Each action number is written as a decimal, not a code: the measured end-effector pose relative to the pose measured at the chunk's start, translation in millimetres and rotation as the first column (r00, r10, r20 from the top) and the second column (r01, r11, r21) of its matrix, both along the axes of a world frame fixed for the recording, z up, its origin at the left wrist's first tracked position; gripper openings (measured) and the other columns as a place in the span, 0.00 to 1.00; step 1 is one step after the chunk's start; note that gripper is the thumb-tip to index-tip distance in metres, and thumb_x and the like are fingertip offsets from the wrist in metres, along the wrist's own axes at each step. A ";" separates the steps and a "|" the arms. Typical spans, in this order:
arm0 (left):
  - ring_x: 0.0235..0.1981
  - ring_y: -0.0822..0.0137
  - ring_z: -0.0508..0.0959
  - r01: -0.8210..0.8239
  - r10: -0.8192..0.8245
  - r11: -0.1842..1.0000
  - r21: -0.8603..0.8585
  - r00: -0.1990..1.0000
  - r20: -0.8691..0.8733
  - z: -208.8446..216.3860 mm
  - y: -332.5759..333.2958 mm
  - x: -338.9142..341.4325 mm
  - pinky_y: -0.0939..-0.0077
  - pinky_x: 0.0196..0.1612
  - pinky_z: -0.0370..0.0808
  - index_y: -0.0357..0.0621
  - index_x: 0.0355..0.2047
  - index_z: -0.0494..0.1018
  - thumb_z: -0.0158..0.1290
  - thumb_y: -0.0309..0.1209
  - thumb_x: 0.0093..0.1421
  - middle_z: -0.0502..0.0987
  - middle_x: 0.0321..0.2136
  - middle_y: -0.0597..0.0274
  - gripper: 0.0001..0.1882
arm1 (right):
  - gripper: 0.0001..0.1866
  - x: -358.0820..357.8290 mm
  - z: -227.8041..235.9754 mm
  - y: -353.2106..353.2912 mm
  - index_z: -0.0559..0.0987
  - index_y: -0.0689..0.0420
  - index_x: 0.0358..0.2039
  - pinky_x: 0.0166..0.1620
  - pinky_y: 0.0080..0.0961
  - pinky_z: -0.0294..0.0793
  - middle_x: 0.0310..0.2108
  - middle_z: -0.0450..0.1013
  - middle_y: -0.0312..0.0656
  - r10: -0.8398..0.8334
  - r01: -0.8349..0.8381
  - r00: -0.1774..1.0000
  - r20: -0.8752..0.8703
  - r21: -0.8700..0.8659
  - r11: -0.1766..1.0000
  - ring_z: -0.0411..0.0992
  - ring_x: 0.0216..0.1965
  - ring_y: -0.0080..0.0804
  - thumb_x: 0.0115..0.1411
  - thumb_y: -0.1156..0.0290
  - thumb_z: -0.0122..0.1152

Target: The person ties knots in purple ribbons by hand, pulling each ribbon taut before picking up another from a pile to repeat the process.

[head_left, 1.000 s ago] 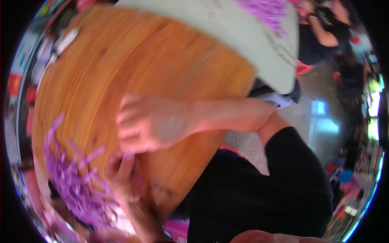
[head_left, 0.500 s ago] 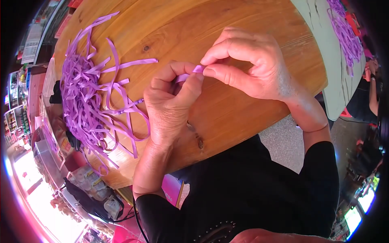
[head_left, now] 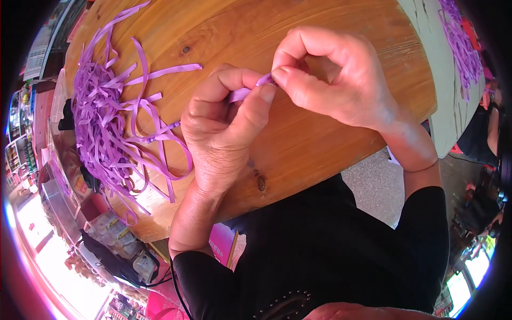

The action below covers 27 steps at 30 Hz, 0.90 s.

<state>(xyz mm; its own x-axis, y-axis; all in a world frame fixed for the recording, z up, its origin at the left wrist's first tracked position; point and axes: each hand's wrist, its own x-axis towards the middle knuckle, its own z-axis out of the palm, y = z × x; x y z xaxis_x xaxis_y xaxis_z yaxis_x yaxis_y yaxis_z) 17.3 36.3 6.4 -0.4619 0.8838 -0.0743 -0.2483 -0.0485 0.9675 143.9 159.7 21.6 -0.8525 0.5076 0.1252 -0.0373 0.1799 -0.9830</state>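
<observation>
Between my two hands is the end of a purple ribbon (head_left: 239, 95). My left hand (head_left: 224, 122) is closed around it, with thumb and forefinger pinching it near the tip. The thumb and forefinger of my right hand (head_left: 336, 80) meet on the same ribbon end, just beside my left thumb tip. A small fold or loop shows at the pinch, but its exact shape is hidden by the fingers. From behind my left hand the ribbon seems to run toward a big tangled heap of purple ribbons (head_left: 101, 117) on the table's left side.
The round wooden table (head_left: 298, 149) lies under both hands. A pale table (head_left: 453, 117) at the right bears another bunch of purple ribbons (head_left: 461, 48). Boxes and bags (head_left: 114, 237) crowd the table's left edge. Another person's arm (head_left: 493, 128) shows at the far right.
My right fingers have come in closer over the ribbon end, which now shows less. Both hands sit slightly higher in the view, and the whole scene has shifted a little.
</observation>
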 end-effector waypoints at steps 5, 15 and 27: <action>0.28 0.82 0.66 0.068 -0.097 0.990 0.125 0.965 0.243 -4.6 1.9 -0.5 0.90 0.33 0.64 0.36 0.32 0.73 0.55 0.18 0.54 0.70 0.27 0.72 0.05 | 0.01 -0.3 -1.2 4.9 0.74 0.61 0.28 0.27 0.09 0.61 0.23 0.67 0.28 0.063 -0.053 0.998 0.030 -0.258 0.965 0.62 0.24 0.11 0.54 0.78 0.55; 0.30 0.81 0.69 0.037 -0.095 0.986 0.160 0.922 0.375 -5.2 0.6 -0.9 0.89 0.35 0.65 0.36 0.35 0.73 0.55 0.19 0.54 0.74 0.31 0.68 0.07 | 0.07 2.8 -5.3 6.2 0.74 0.64 0.36 0.33 0.13 0.65 0.27 0.69 0.34 -0.050 0.123 0.965 -0.256 0.274 0.954 0.65 0.28 0.17 0.56 0.81 0.57; 0.26 0.82 0.67 0.083 -0.147 0.975 0.208 0.937 0.317 -7.6 1.3 -2.4 0.88 0.28 0.64 0.38 0.34 0.74 0.55 0.20 0.54 0.72 0.28 0.70 0.07 | 0.04 2.0 3.1 5.9 0.74 0.62 0.31 0.30 0.12 0.63 0.24 0.68 0.31 0.114 -0.120 0.993 -0.041 -0.425 0.897 0.64 0.26 0.15 0.55 0.76 0.56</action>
<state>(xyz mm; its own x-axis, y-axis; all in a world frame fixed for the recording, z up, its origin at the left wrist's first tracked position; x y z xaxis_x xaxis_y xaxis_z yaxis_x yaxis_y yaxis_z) 14.9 37.5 -1.2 -0.3344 0.9419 -0.0319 -0.5656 -0.1735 0.8062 145.9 165.5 24.6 -0.9088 0.4118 -0.0673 -0.0472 -0.2619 -0.9639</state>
